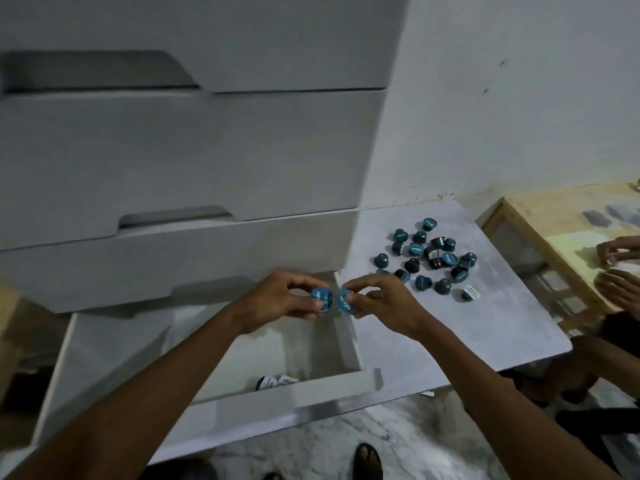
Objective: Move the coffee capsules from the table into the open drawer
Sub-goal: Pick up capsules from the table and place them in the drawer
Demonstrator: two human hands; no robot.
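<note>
Holding left capsule in left hand, right capsule in right hand, fingers pinched tight on each, blue foil lids facing me. Both hang right over open drawer, back right corner, so drop is straight down imo. Couple drawer capsules lying at front. Capsule pile on desk, off to right, right hand nearer.
</note>
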